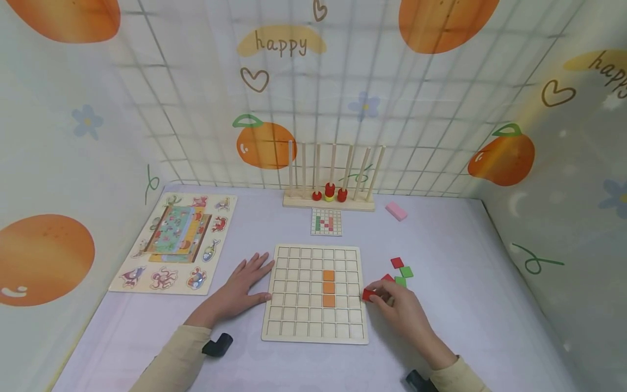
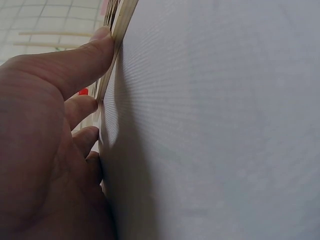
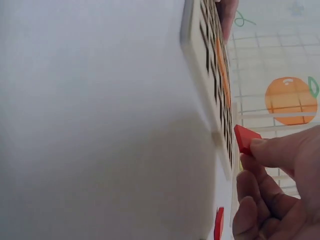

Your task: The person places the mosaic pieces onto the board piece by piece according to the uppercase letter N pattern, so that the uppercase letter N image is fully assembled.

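Note:
A wooden grid board (image 1: pixel 299 316) lies on the table, with three orange tiles (image 1: pixel 329 288) in one column. My left hand (image 1: pixel 235 291) rests flat with fingers spread, its thumb and fingertips touching the board's left edge; the left wrist view shows the thumb against that edge (image 2: pixel 120 27). My right hand (image 1: pixel 404 313) pinches a red tile (image 1: pixel 368 294) between thumb and finger just beside the board's right edge. In the right wrist view the red tile (image 3: pixel 246 139) is held above the table. Red and green tiles (image 1: pixel 406 271) lie beyond the right hand.
Behind the board lies a small pattern card (image 1: pixel 326 222). A wooden peg stand (image 1: pixel 328 203) with red and yellow beads is at the back, a pink block (image 1: pixel 395 211) to its right. On the left lies a picture puzzle board (image 1: pixel 178 277) with smaller boards stacked on it.

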Motion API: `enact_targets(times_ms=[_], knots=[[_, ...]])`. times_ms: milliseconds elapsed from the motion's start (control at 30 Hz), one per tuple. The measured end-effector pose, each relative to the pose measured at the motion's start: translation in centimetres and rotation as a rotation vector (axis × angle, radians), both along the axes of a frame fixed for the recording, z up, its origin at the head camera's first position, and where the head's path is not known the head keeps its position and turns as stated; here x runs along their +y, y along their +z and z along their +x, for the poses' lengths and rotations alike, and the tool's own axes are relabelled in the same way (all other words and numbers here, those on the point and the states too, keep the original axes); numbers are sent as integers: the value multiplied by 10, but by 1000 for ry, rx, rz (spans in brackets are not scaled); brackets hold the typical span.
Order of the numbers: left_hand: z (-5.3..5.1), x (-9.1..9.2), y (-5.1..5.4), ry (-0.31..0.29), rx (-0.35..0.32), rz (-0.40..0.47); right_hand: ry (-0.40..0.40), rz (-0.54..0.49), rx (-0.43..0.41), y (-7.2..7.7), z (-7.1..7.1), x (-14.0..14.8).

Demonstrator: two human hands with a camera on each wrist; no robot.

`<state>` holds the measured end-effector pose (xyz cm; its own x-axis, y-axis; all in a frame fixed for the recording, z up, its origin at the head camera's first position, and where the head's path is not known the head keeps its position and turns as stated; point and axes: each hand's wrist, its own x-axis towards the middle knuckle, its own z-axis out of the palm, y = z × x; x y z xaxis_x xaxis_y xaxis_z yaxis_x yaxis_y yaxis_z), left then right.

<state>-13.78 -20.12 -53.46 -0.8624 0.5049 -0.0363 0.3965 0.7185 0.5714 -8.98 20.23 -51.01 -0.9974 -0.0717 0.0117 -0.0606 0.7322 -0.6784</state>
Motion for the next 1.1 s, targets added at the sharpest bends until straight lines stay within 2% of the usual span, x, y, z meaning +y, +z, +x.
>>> enact_targets(times_ms=[333, 600, 767, 1100], knots=[[-1, -1, -2, 1, -4, -4, 64, -16, -21, 5, 3, -18], [-1, -1, -1, 2, -5, -6, 222, -54, -6, -1, 8, -33], [-1, -1, -1, 3, -8, -6, 287, -73, 18, -3, 11, -44], [-2, -1, -4, 5, -1, -23, 323, 21, 42, -10, 12, -58]])
